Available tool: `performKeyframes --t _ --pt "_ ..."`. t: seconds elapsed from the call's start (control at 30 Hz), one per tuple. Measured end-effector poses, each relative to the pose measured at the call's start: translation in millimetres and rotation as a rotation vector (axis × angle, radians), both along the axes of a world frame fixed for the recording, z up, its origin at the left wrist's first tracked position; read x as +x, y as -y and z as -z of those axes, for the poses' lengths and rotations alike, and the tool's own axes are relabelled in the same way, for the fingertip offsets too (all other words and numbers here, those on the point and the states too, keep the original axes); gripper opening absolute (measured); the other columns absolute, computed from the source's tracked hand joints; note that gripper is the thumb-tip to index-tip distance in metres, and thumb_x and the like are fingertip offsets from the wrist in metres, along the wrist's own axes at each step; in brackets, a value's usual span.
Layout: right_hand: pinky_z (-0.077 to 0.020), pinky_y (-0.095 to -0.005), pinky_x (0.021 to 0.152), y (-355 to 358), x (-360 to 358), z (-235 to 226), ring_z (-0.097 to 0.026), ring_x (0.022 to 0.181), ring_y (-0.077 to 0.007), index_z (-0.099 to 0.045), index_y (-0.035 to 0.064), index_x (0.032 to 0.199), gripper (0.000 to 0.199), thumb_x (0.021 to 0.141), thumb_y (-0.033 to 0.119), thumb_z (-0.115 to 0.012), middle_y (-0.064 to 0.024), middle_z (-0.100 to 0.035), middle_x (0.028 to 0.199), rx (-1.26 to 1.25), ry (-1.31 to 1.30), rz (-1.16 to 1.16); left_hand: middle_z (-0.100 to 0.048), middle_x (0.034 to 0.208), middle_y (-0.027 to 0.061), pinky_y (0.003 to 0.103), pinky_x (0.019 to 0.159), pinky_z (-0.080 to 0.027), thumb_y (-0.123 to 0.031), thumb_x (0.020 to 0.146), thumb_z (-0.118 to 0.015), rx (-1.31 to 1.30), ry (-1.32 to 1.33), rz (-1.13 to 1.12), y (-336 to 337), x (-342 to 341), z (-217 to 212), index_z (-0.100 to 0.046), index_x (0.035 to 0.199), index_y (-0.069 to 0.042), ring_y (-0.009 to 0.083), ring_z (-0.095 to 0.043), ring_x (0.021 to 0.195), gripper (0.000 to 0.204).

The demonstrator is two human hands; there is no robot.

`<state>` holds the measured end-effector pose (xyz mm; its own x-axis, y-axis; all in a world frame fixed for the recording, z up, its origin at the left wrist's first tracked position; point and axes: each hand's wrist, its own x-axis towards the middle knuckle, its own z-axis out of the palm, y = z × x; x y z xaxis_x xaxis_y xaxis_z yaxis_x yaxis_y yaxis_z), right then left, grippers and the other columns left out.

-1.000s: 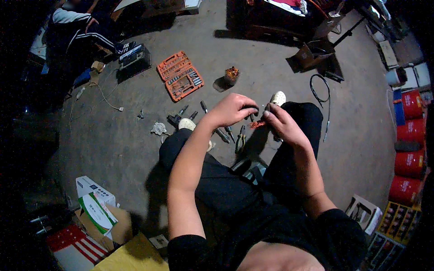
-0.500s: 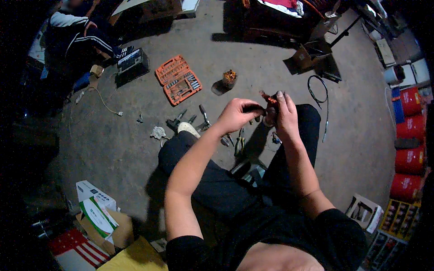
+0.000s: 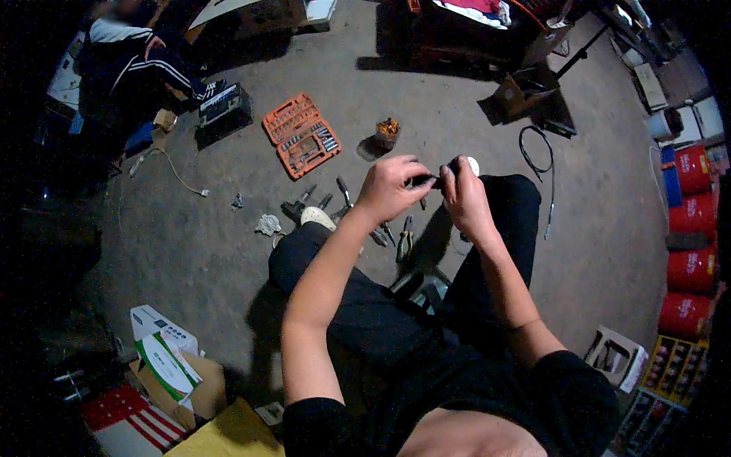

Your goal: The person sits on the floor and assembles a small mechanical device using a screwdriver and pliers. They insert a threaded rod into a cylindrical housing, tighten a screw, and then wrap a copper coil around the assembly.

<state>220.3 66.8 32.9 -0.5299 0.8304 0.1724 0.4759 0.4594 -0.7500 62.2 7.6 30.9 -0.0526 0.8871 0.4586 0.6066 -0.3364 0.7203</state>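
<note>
I sit on a low seat with both hands raised in front of me above my knees. My left hand (image 3: 392, 190) and my right hand (image 3: 464, 194) meet on a small dark tool or part (image 3: 435, 180), each pinching one end of it; what it is exactly I cannot tell. Below my hands, on the concrete floor between my feet, lie several hand tools (image 3: 358, 209), among them pliers and screwdrivers. An open orange socket case (image 3: 301, 135) lies further off on the floor.
A small cup with orange bits (image 3: 387, 133) stands by the case. A black cable (image 3: 541, 164) curls at right. Another person (image 3: 129, 57) sits at far left beside a black box (image 3: 225, 107). Cardboard boxes (image 3: 164, 358) sit at lower left, red cylinders (image 3: 689, 266) at right.
Both hands have shifted slightly up and right while staying together on the small dark piece; the red-handled bit seen between them earlier no longer shows.
</note>
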Motion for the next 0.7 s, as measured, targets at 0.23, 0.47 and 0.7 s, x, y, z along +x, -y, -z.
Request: performKeyframes --t 0.23,0.47,0.7 --pt "-0.0289 -0.0225 0.042 -5 -7 -15 -0.040 0.052 -0.0088 -0.047 0.0083 0.089 0.021 0.093 0.028 -0.045 0.0005 -0.046 0.067 -1.058 -0.544 0.131 -0.058 0.081 0.0061 0.029 0.060 -0.048 -0.007 0.068 -0.060 0.415 -0.569 -0.107 2 5 -3 -0.062 0.090 -0.002 0.0189 -0.058 0.075 0.023" --pt "-0.0288 -0.0210 0.044 -11 1 -31 -0.041 0.055 -0.0086 -0.053 0.0091 0.099 0.039 0.093 0.043 -0.036 0.0010 -0.050 0.071 -1.290 -0.530 0.041 -0.052 0.109 0.0059 0.037 0.083 -0.042 -0.011 0.069 -0.064 0.467 -0.587 -0.172 1 -2 2 -0.065 0.101 -0.013 0.0238 -0.054 0.089 0.032" --pt "-0.0299 -0.0221 0.047 -18 13 -34 -0.040 0.055 -0.0096 -0.051 0.0063 0.114 0.061 0.093 0.054 -0.020 -0.0024 -0.055 0.076 -1.096 -0.502 -0.080 -0.060 0.088 0.0113 0.039 0.080 -0.041 -0.010 0.069 -0.068 0.198 -0.059 -0.191 -6 2 7 -0.064 0.093 -0.005 0.0286 -0.055 0.086 0.024"
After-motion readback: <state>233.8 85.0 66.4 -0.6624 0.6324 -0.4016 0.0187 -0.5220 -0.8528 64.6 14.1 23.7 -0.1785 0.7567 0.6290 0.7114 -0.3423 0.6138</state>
